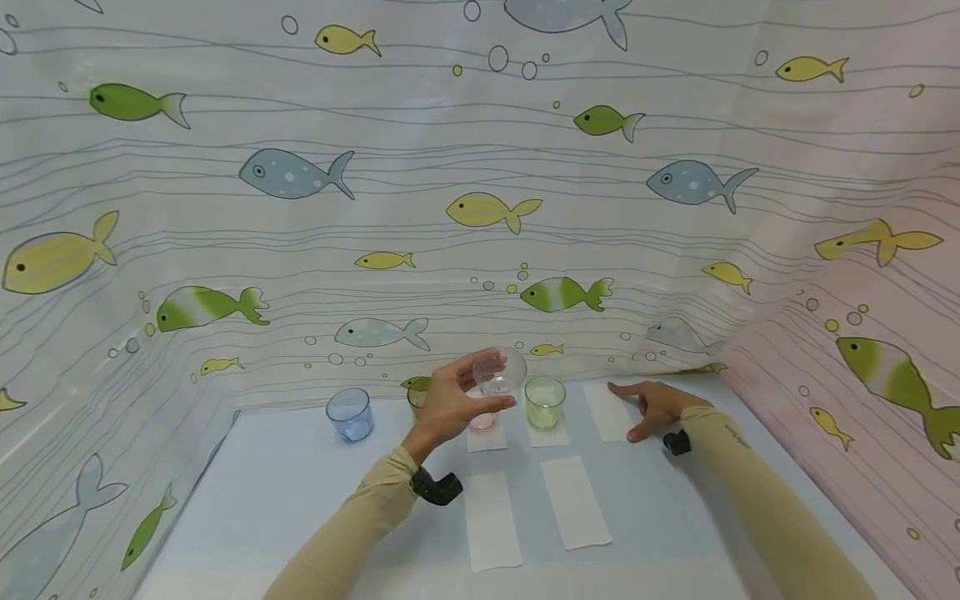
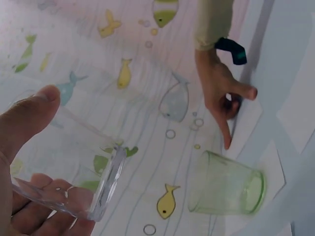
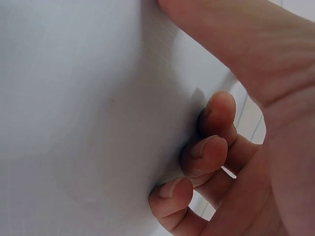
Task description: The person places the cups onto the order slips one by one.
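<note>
My left hand (image 1: 450, 407) grips a clear glass (image 1: 501, 367) by its sides, raised and tilted over the back of the table. The left wrist view has this clear glass (image 2: 109, 184) between thumb and fingers. At the back right, my right hand (image 1: 658, 407) rests on a white paper strip (image 1: 609, 415), index finger and thumb stretched out along it; the other fingers (image 3: 206, 152) are curled in. A green glass (image 1: 544, 407) stands between the hands on another white strip. Below the held glass, a pink glass (image 1: 482, 420) stands partly covered from view.
A blue glass (image 1: 350, 415) stands at the back left. An amber-tinted glass (image 1: 416, 398) is mostly hidden behind my left hand. Two more white strips (image 1: 492, 525) lie toward the front of the pale table. A fish-print curtain (image 1: 420, 225) rises behind and at the sides.
</note>
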Action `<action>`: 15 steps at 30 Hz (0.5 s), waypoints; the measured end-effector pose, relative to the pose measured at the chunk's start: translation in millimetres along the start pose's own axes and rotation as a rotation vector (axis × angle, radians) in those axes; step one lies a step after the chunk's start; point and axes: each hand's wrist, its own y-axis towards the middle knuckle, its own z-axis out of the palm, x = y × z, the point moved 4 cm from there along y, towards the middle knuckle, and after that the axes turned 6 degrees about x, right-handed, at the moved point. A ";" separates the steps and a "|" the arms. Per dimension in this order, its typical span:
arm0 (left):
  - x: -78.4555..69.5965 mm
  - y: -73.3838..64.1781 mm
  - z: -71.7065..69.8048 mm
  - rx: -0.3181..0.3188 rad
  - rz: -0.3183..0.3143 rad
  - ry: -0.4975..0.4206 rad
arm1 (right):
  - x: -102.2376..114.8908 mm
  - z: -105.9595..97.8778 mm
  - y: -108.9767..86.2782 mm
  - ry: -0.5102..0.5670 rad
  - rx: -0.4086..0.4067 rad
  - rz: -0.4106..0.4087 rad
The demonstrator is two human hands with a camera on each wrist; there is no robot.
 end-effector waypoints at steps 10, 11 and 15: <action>-4.5 47.8 58.2 0.118 -0.040 -0.039 | -0.1 -1.4 2.5 0.010 -0.002 0.033; -4.2 51.6 63.5 0.124 -0.039 -0.039 | -0.2 -1.3 2.5 0.008 -0.004 0.036; -3.9 65.1 83.4 0.140 -0.045 -0.038 | 0.1 -1.5 1.9 -0.010 -0.014 0.052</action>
